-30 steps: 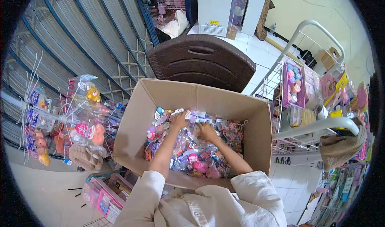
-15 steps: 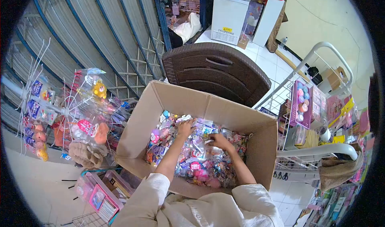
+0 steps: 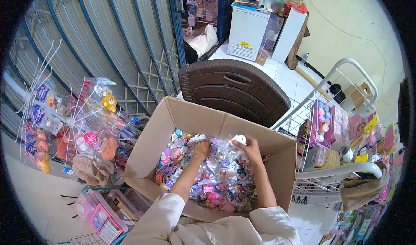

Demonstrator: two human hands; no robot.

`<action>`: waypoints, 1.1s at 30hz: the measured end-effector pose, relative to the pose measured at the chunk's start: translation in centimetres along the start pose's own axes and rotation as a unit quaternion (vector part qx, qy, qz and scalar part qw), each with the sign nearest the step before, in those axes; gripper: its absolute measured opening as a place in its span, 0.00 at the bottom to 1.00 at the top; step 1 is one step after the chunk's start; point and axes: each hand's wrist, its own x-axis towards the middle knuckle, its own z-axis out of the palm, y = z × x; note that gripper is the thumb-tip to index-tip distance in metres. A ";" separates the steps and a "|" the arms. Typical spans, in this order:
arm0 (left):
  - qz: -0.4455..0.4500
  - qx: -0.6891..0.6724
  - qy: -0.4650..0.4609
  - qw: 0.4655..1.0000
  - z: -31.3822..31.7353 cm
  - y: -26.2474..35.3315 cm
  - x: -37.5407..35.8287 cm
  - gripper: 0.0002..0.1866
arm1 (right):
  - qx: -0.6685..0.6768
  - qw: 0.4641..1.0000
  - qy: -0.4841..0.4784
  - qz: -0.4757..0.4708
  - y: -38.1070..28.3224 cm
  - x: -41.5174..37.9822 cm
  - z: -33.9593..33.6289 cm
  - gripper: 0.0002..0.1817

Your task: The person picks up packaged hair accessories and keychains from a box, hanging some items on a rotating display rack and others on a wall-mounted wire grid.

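Observation:
A large cardboard box [image 3: 186, 111] stands open in front of me, its bottom covered with many small trinkets in clear plastic packets [image 3: 212, 175]. My left hand [image 3: 202, 148] rests on the far part of the pile, its fingers curled down among the packets; what they grip is hidden. Near the box's far right side, my right hand [image 3: 250, 149] is closed on a small white rounded trinket [image 3: 239, 139], pinched between thumb and fingers above the pile. The trinket's kind is too small to tell. A pink fluffy trinket [image 3: 214, 197] lies in the near part of the box.
Behind the box stands a brown plastic panel [image 3: 234, 82]. On the left is a wire rack [image 3: 69, 121] hung with packaged toys, with pink plastic boxes [image 3: 102, 219] below. To the right is a white wire trolley [image 3: 320, 171] with goods. A person [image 3: 203, 41] is near the doorway.
My right hand has risen from the pile and moved slightly right, now showing the white trinket. My left hand stays at about the same spot, its fingers more curled. The view has tilted slightly up.

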 end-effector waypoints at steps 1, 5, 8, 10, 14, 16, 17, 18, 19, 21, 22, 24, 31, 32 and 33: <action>-0.002 -0.001 0.000 1.000 0.5 -0.3 0.2 0.20 | 0.076 0.996 0.014 0.045 -1.5 -0.3 0.1 0.10; 0.105 0.004 0.064 0.992 -1.6 -2.0 0.2 0.16 | 0.188 0.978 0.051 0.077 -2.6 -0.1 0.8 0.15; 0.167 -0.128 0.090 0.974 -9.6 -1.9 -1.3 0.14 | 0.215 0.974 0.038 0.064 -3.6 0.2 1.6 0.14; 0.169 -0.212 0.111 0.956 -14.1 -2.6 -1.9 0.12 | 0.226 0.972 0.055 0.035 -4.6 0.3 2.4 0.17; 0.209 -0.327 0.141 0.911 -23.2 -4.9 -6.8 0.09 | 0.333 0.938 0.079 -0.050 -6.9 0.6 4.7 0.16; 0.192 -0.355 0.167 0.899 -27.1 -5.9 -10.7 0.09 | 0.348 0.932 0.063 -0.081 -8.5 0.3 6.4 0.15; 0.146 -0.398 0.169 0.890 -29.4 -6.4 -13.5 0.12 | 0.336 0.936 0.050 -0.092 -9.9 -0.3 7.6 0.16; 0.099 -0.442 0.169 0.875 -31.0 -7.2 -16.0 0.16 | 0.323 0.940 0.038 -0.103 -11.2 -0.9 9.0 0.16; 0.068 -0.440 0.214 0.870 -31.4 -8.3 -18.3 0.16 | 0.325 0.939 0.029 -0.105 -12.1 -1.4 10.4 0.16; 0.020 -0.397 0.333 0.855 -31.3 -10.2 -23.3 0.16 | 0.269 0.956 0.003 -0.119 -14.1 -2.5 13.4 0.17; 0.002 -0.352 0.404 0.844 -31.0 -11.0 -25.9 0.16 | 0.244 0.962 -0.009 -0.123 -15.1 -3.2 15.0 0.18; -0.097 -0.290 0.447 0.841 -30.3 -12.5 -30.5 0.12 | 0.237 0.957 -0.078 -0.148 -16.3 -4.0 18.3 0.16; -0.171 -0.461 0.489 0.720 -29.6 -17.8 -40.5 0.06 | 0.176 0.922 -0.256 -0.231 -22.1 -9.1 29.6 0.10; -0.176 -0.459 0.495 0.717 -29.7 -18.2 -41.5 0.06 | 0.176 0.920 -0.264 -0.231 -22.7 -9.7 30.7 0.10; -0.173 -0.470 0.534 0.681 -29.6 -18.7 -42.4 0.06 | 0.182 0.898 -0.312 -0.250 -23.6 -10.6 31.6 0.09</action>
